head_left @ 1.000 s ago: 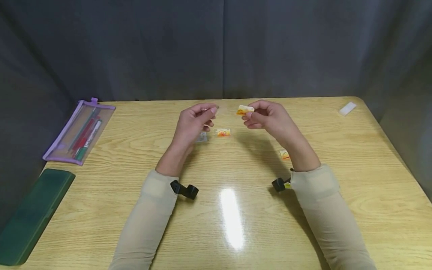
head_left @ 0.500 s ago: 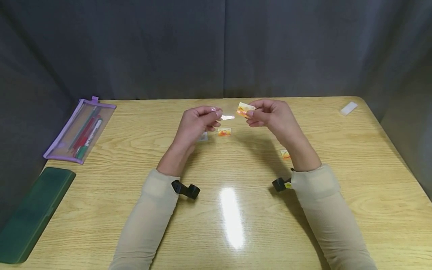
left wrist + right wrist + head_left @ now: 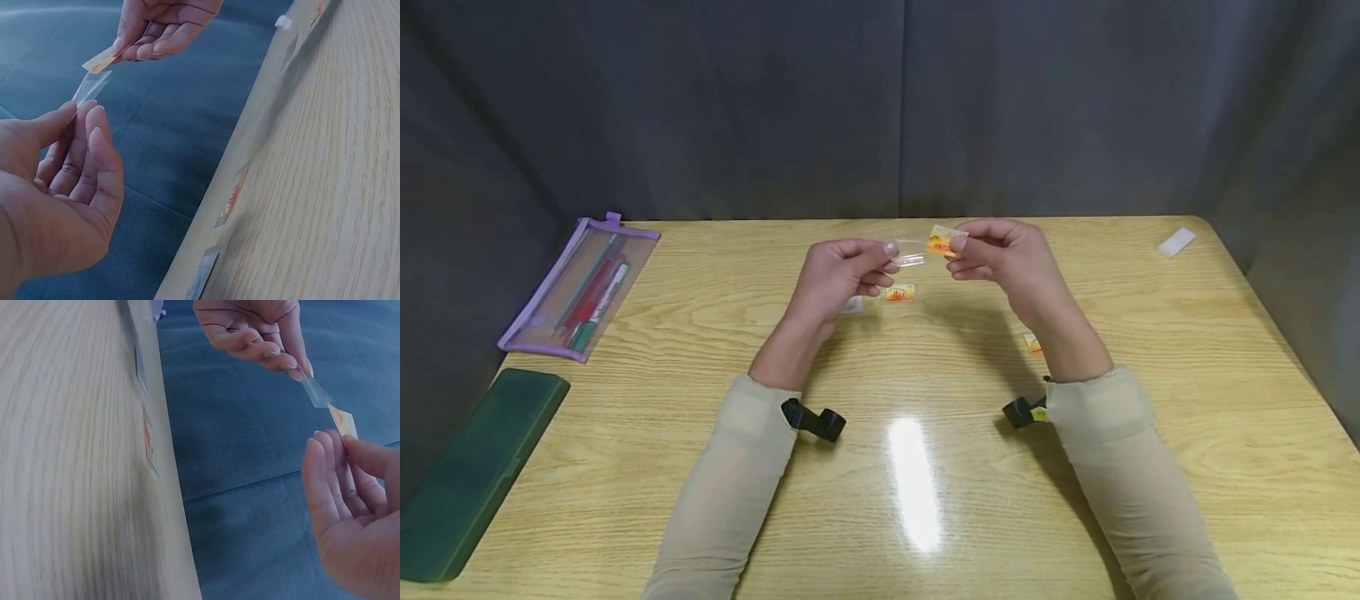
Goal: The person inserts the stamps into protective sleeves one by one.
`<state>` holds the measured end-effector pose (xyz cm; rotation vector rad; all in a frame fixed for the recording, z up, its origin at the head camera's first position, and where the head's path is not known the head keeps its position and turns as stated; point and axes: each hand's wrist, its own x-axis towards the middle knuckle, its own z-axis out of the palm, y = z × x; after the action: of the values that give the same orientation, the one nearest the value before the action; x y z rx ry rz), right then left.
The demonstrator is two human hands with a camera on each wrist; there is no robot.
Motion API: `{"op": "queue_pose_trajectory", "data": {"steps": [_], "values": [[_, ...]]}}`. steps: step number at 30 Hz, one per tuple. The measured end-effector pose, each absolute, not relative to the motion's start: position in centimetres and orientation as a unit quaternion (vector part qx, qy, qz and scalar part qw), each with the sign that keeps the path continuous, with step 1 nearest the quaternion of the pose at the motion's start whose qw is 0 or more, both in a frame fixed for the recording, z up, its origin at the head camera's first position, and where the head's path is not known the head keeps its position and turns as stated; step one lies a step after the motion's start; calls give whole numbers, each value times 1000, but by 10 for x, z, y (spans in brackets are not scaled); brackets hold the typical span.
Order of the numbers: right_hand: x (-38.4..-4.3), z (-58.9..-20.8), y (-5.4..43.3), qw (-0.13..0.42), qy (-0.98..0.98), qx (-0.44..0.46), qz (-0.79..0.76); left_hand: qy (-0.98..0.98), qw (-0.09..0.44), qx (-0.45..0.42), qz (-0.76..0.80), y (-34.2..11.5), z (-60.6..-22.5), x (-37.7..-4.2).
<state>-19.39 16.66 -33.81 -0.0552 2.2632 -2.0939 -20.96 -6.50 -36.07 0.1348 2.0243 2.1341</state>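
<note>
My left hand (image 3: 842,279) pinches a clear plastic sleeve (image 3: 92,86) between thumb and forefinger. In my right hand (image 3: 1011,254) a small yellow and orange card (image 3: 944,240) is pinched the same way, held above the table. The card's near corner is right at the sleeve's free end in both wrist views. Below them on the table lies another orange-printed card (image 3: 900,293). A greyish clear sleeve (image 3: 853,305) lies beside it, partly hidden by my left hand. One more orange card (image 3: 1033,344) is half hidden by my right wrist.
A purple-edged mesh pouch (image 3: 580,287) with pens lies at the back left of the wooden table (image 3: 715,333). In front of it is a dark green case (image 3: 482,475). A small white block (image 3: 1176,242) lies at the back right. Dark curtains (image 3: 775,108) surround the table.
My left hand has moved a little right, and the clear sleeve now points toward the card. The right hand has turned the card flatter to view; sleeve and card are closer together.
</note>
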Motion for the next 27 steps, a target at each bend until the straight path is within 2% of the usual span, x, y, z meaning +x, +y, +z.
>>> {"op": "queue_pose_trajectory", "data": {"steps": [10,27], "values": [[-194,-340,168,27,744,-21,-667,685,102,46,720,-65,-360,-209],[-195,-340,166,86,762,-26,-642,713,63,59,696,-66,-361,-209]]}}
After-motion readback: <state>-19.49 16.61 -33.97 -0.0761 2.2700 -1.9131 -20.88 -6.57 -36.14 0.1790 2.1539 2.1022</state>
